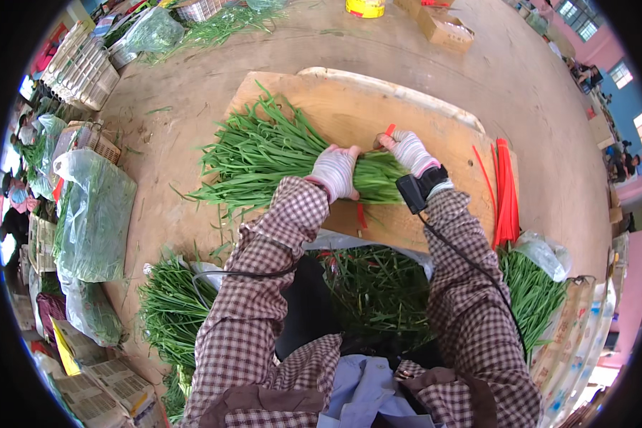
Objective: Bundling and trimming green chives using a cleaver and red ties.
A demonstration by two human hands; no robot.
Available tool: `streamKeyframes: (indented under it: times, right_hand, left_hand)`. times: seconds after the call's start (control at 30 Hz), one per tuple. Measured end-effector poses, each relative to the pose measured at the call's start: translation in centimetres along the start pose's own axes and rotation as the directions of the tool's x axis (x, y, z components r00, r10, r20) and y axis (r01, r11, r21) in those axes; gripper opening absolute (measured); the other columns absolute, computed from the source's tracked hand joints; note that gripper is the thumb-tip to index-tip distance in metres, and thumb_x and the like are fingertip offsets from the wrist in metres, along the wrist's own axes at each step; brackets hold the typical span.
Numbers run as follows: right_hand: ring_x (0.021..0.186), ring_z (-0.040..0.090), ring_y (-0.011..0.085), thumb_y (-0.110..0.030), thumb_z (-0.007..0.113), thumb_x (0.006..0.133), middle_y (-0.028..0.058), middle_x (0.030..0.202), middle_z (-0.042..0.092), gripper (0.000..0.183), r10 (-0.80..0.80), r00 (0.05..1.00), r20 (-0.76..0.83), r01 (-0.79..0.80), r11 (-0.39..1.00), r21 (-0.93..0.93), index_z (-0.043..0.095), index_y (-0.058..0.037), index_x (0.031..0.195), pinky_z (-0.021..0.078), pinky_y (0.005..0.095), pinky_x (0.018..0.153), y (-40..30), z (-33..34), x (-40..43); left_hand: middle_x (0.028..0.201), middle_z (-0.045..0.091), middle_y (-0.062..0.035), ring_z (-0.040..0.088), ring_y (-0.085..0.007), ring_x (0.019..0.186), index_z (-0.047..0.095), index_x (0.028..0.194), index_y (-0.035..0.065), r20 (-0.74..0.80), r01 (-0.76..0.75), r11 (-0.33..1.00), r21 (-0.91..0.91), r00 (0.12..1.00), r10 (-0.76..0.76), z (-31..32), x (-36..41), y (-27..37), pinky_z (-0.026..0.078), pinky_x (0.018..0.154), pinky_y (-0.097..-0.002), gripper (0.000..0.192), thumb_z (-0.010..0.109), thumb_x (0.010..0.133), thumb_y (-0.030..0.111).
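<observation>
A thick bundle of garlic chives [267, 152] lies across a wooden board [433, 123], leafy ends fanned to the left. My left hand [336, 170], in a striped fingerless glove, is clasped around the bundle near its paler stem end. Just right of it, my right hand [411, 151] pinches a red tie strip [390, 130] between thumb and fingers above the stems. A red end [361, 216] pokes out on the near side of the bundle; whether it belongs to the same strip is hidden. A black device is strapped to my right wrist.
Spare red strips [505, 198] hang at the board's right edge. Loose chives lie in piles at left [174, 305] and right [532, 294], with leaf scraps [377, 289] below the board. Filled plastic bags [96, 214], crates [83, 67] and a cardboard box [444, 32] stand around.
</observation>
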State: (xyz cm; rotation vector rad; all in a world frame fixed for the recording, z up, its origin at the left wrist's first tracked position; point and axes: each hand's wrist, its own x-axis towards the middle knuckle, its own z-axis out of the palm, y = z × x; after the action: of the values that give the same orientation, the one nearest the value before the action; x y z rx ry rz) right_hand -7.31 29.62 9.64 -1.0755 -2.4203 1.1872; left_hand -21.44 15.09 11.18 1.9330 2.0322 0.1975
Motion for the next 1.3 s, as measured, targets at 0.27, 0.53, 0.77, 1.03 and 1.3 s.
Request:
streamKeyframes:
  times: [0.27,0.53,0.77,1.03,1.3]
  right_hand:
    - [0.076,0.063,0.0294,-0.040,0.050,0.086,0.0089,0.078,0.066,0.032,-0.188,0.935,0.300,0.354,0.496,-0.793,0.067,-0.0126,0.084,0.0468,0.0395,0.076,-7.2,2.1,-3.7]
    - [0.066,0.064,0.0237,-0.044,0.058,0.085,0.0144,0.078,0.066,0.039,0.462,0.876,-0.139,-0.441,0.884,0.156,0.064,-0.0053,0.086,0.0487,0.0357,0.057,-0.8,6.9,-16.3]
    - [0.048,0.045,0.0091,-0.030,0.053,0.092,-0.0003,0.065,0.054,0.024,0.549,0.733,0.401,-0.476,-0.006,0.879,0.059,-0.0084,0.100,0.0325,0.0215,0.040,1.2,13.7,-13.0]
    - [0.039,0.037,0.0074,-0.024,0.053,0.092,-0.0014,0.060,0.048,0.020,0.599,0.786,0.151,-0.154,-0.047,0.987,0.061,-0.0065,0.089,0.0294,0.0207,0.036,4.3,11.1,-17.6]
    - [0.050,0.055,0.0159,-0.021,0.053,0.088,0.0075,0.056,0.057,0.023,0.225,0.944,-0.242,-0.224,0.974,0.035,0.063,-0.0012,0.093,0.0435,0.0316,0.047,0.2,12.5,-14.1]
  left_hand:
    - [0.135,0.043,-0.0150,0.039,-0.0266,0.127,0.039,0.134,0.0041,0.279,-0.029,0.960,0.277,0.959,-0.051,-0.5,2.4,0.6,0.029,0.106,-0.0338,0.107,0.078,0.050,0.059]
    - [0.128,0.050,-0.0165,0.045,-0.0280,0.121,0.042,0.129,0.0013,0.174,-0.030,0.991,0.131,0.985,0.007,-0.7,1.7,0.4,0.034,0.103,-0.0344,0.098,0.082,0.052,0.046]
    - [0.126,0.050,-0.0195,0.046,-0.0297,0.120,0.040,0.131,0.0015,0.075,-0.090,0.984,0.154,0.994,0.079,0.0,1.2,0.6,0.034,0.103,-0.0353,0.100,0.082,0.052,0.046]
    - [0.118,0.057,-0.0184,0.053,-0.0296,0.111,0.041,0.130,0.0040,0.184,0.044,0.992,0.118,0.981,-0.065,-0.9,1.1,1.3,0.041,0.096,-0.0359,0.096,0.082,0.053,0.045]
    - [0.121,0.055,-0.0144,0.050,-0.0280,0.115,0.043,0.129,0.0124,0.011,0.045,0.989,0.138,0.999,-0.047,1.1,0.6,1.5,0.037,0.101,-0.0353,0.087,0.080,0.056,0.042]
